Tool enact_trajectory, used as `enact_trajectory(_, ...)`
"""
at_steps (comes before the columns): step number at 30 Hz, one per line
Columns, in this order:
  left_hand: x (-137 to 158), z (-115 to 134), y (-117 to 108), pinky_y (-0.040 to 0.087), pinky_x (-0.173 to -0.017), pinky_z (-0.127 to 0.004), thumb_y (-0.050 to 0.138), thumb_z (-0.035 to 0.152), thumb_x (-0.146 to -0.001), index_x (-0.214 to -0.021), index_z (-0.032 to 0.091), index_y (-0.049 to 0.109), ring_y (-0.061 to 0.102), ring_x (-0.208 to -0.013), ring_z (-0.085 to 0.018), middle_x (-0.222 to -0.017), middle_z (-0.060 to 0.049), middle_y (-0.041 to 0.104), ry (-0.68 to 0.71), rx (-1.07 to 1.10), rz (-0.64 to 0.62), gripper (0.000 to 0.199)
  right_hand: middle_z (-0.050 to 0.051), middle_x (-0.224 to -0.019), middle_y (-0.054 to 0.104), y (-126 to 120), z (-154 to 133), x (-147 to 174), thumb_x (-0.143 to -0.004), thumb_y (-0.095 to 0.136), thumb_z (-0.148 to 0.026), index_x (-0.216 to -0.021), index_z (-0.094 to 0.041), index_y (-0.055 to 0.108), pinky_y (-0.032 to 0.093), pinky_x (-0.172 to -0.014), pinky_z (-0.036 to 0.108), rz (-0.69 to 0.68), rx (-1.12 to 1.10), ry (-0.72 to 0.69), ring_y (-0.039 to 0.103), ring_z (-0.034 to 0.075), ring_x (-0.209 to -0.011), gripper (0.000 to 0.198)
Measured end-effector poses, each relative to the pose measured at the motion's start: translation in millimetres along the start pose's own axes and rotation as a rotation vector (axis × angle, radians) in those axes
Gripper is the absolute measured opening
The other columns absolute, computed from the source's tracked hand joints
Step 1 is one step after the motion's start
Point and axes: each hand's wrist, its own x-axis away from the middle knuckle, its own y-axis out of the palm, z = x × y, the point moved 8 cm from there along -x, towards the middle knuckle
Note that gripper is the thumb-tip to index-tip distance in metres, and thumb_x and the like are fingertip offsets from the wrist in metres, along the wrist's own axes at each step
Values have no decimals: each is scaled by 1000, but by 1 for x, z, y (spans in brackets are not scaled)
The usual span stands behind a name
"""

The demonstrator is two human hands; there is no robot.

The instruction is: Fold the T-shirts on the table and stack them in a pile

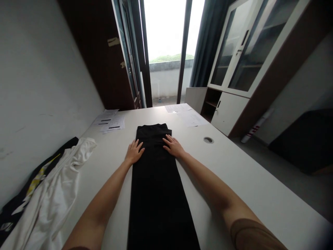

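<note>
A pair of black trousers (158,194), folded lengthwise into a long strip, lies flat on the white table (229,180). Its waistband end points away from me and its lower part runs out of view at the bottom. My left hand (134,152) rests on the left edge near the waistband, fingers spread. On the opposite edge, at about the same height, lies my right hand (173,146), its fingers also apart and touching the cloth. Neither hand grips the fabric.
White garments (67,173) and a black garment with yellow marks (39,177) lie along the left wall. Paper sheets (110,121) sit at the far left, more papers (191,117) at the far right. A round cable hole (208,140) is set in the tabletop. Beyond stands a cabinet (229,111).
</note>
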Motion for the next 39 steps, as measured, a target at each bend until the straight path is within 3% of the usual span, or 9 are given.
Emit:
enact_trajectory(2,22,19,-4,12,-126,-54,42,51,-105,-158,26,41,8,-159,-29,-172,-7,17,183,-7,-31,58,4,-168,29,3,-10,7,-105,39,-58,-158,-32,42,23,-125,50,-41,-34,-69,23,27,-156,59)
enact_trajectory(5,63,36,-5,11,-127,-52,44,49,-105,-161,32,33,11,-159,-27,-172,-3,17,365,-9,-147,59,5,-165,35,6,-6,13,-106,35,-58,-155,-31,47,24,-125,53,-71,-40,-11,26,27,-155,57)
enact_trajectory(8,101,39,-12,11,-127,-54,43,47,-106,-164,33,23,11,-159,-27,-172,-4,16,382,-22,-196,63,7,-164,36,1,-4,22,-106,37,-55,-153,-27,49,25,-124,54,-28,-45,21,26,29,-154,56)
enact_trajectory(11,141,48,-22,10,-127,-56,44,45,-106,-165,34,17,9,-159,-28,-172,-4,12,431,-20,-214,66,7,-163,39,-10,-16,41,-106,42,-49,-152,-27,51,28,-124,52,18,-86,-40,31,28,-153,52)
enact_trajectory(20,245,87,-46,9,-127,-58,53,45,-102,-165,37,11,8,-159,-31,-173,-3,5,533,78,-287,77,7,-156,50,-35,-76,146,-104,47,-31,-149,-28,54,37,-121,54,-8,-173,-213,42,27,-147,46)
enact_trajectory(27,276,97,-62,9,-127,-59,68,35,-91,-164,38,23,12,-158,-33,-172,-2,10,582,192,-354,86,7,-154,52,-71,-107,231,-98,48,-20,-138,-28,61,41,-118,55,-85,-289,-298,46,27,-144,43)
enact_trajectory(31,279,91,-72,13,-126,-61,74,30,-84,-161,39,31,15,-157,-35,-171,-2,16,583,294,-404,89,9,-160,43,-83,-124,272,-90,57,-23,-140,-27,59,35,-121,58,-159,-282,-315,40,30,-148,50)
enact_trajectory(35,280,83,-77,13,-125,-63,73,22,-79,-159,42,35,16,-156,-35,-170,1,21,594,377,-455,91,8,-166,33,-82,-147,290,-87,62,-30,-154,-30,47,28,-123,61,-231,-214,-388,30,34,-153,68)
enact_trajectory(39,281,84,-74,12,-124,-64,75,24,-76,-158,43,37,15,-157,-37,-171,0,20,594,371,-446,92,5,-162,40,-76,-161,287,-92,59,-31,-153,-35,49,27,-124,62,-237,-215,-418,35,32,-151,61)
